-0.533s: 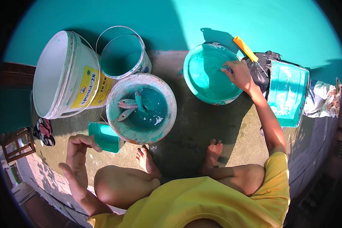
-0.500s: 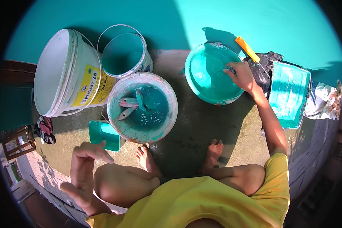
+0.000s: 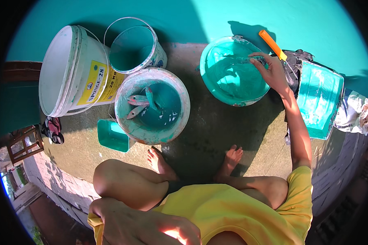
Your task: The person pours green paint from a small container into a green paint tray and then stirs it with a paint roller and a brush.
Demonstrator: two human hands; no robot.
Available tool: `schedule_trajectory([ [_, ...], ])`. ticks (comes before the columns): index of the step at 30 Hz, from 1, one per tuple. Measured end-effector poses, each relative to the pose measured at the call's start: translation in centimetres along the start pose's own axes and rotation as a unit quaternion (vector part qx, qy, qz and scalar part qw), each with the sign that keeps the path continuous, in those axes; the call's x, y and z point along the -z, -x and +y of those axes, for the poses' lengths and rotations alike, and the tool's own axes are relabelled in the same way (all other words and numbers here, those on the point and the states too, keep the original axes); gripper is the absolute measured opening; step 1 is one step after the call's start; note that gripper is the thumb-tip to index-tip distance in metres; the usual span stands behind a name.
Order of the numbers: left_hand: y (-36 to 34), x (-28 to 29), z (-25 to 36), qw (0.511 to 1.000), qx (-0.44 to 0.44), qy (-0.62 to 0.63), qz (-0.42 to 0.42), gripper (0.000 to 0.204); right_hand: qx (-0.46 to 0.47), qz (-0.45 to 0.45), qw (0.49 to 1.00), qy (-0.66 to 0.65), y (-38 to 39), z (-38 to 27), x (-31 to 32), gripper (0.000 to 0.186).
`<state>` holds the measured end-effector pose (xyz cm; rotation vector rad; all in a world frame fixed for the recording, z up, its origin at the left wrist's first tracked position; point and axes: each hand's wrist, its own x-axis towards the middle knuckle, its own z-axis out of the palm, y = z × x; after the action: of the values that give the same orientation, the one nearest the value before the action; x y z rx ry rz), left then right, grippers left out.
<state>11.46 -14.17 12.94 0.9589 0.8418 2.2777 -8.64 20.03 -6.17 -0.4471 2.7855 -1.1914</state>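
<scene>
1. Left hand (image 3: 147,224), at the lower edge, lies before the yellow shirt (image 3: 216,204), back upward and fingers bent; I cannot tell whether it holds anything.
2. Beyond the shirt, the bare left foot (image 3: 159,161) and right foot (image 3: 230,161) stand on the concrete floor (image 3: 200,134), well apart.
3. Just past the left foot sits a small teal rectangular container (image 3: 111,141), beside a round paint-smeared bucket (image 3: 152,74). Three handles (image 3: 150,98), two pinkish and one teal, stick up inside that bucket, above greenish liquid.
4. Right hand (image 3: 272,73) is over the right side of a teal basin (image 3: 236,102), thumb and fingers pinched nearly together on a slim, shiny object (image 3: 243,60); its kind is too unclear to tell. The object is above the basin's teal paint (image 3: 223,79).
5. Right of that hand lie a paint-coated tray (image 3: 319,102), a crumpled white bag (image 3: 351,112) and a black plastic bag (image 3: 292,61), with an orange roller handle (image 3: 272,44) slanting near the basin's rim.
6. Farther left stand a big white bucket (image 3: 79,71) with a yellow label and a smaller pail (image 3: 158,57), its wire handle upright.
7. Behind everything is a teal wall (image 3: 241,12), partly shaded.
</scene>
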Motion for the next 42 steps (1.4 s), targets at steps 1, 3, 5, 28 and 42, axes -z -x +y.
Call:
schedule_trajectory([
  [1, -0.1, 0.1, 0.0, 1.000, 0.002, 0.003, -0.012, 0.055, 0.066, 0.019, 0.991, 0.111, -0.3, -1.0, 0.5, 0.021],
  [3, -0.1, 0.0, 0.1, 1.000, 0.013, 0.016, -0.019, 0.053, 0.217, 0.099, 0.953, 0.187, -1.0, 0.6, 0.0, 0.019],
  [5, 0.3, -0.3, 0.1, 0.999, 0.025, 0.033, -0.004, 0.052, 0.282, 0.123, 0.924, 0.228, -0.9, 2.0, -0.6, 0.019],
  [28, 2.2, 0.9, -0.1, 0.989, 0.073, 0.040, -0.125, 0.039, 0.024, -0.005, 0.996, 0.089, 2.2, -2.8, 2.3, 0.024],
  [42, 0.6, 2.1, -0.7, 0.849, 0.363, -0.373, -0.087, 0.018, 0.104, 0.060, 0.977, 0.176, -1.4, -1.1, 4.2, 0.018],
])
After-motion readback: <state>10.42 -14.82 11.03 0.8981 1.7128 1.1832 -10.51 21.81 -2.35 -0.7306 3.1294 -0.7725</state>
